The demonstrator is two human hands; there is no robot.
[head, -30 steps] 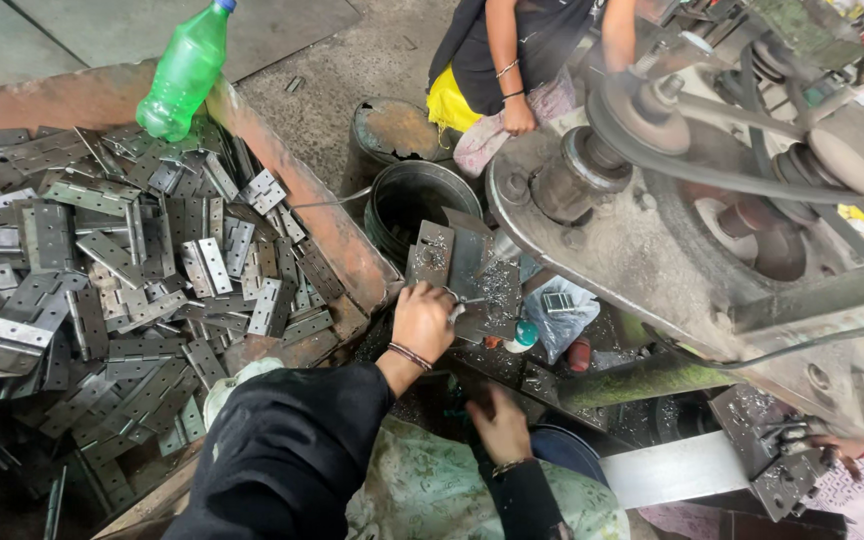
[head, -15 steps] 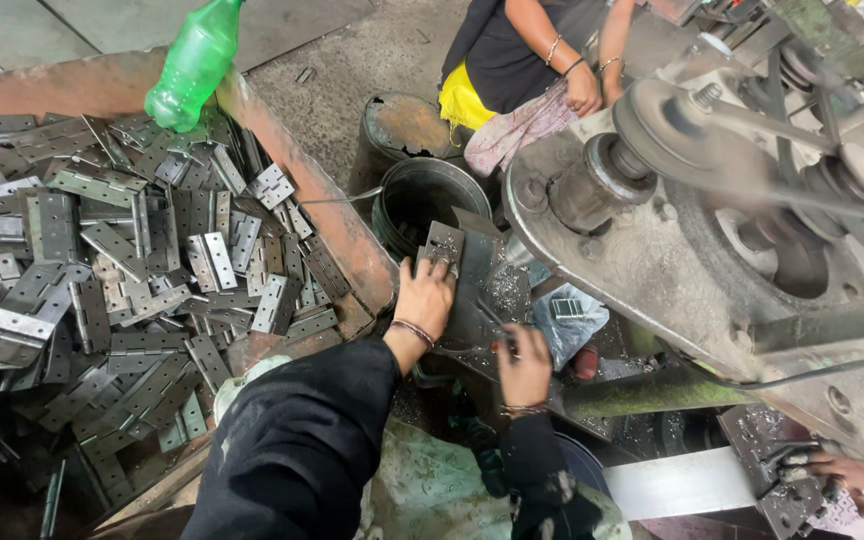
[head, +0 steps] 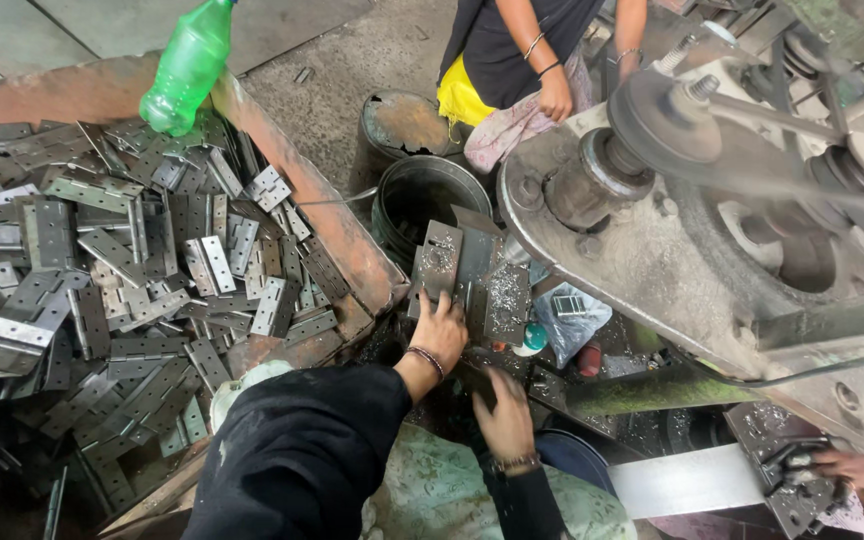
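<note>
Since a moment ago the right hand [head: 505,412] has dropped lower and nearer the body, away from the plates it was reaching at, while the left hand [head: 440,330] has stayed up at the hinge plate [head: 439,258]. Left fingers [head: 430,303] are loosely curled, their tips resting against the lower edge of that grey hinge plate; they touch it but do not wrap round it. It stands tilted against other dark steel plates [head: 492,285] dusted with metal filings, just below the black bucket [head: 422,196]. Right fingers [head: 500,385] are spread flat and released, pressing down on the dark, cluttered machine bed [head: 552,385]; whether anything lies under the palm I cannot tell. A beaded band sits on the left wrist, a bracelet on the right, and both arms wear black sleeves.

To the left a rusty wooden-edged bin [head: 352,250] holds a heap of grey hinges [head: 142,280], with a green plastic bottle [head: 188,68] lying on its far rim. Beyond the bucket a rusted round lid [head: 407,122] lies on the concrete floor. On the right a big press machine [head: 672,270] fills the view, its pulley wheel [head: 667,115] carrying a belt. Another person in dark clothes sits beyond it, one hand [head: 555,103] on a cloth [head: 512,130]. At the lower right corner a further person's hand [head: 852,470] rests by a small metal part.
</note>
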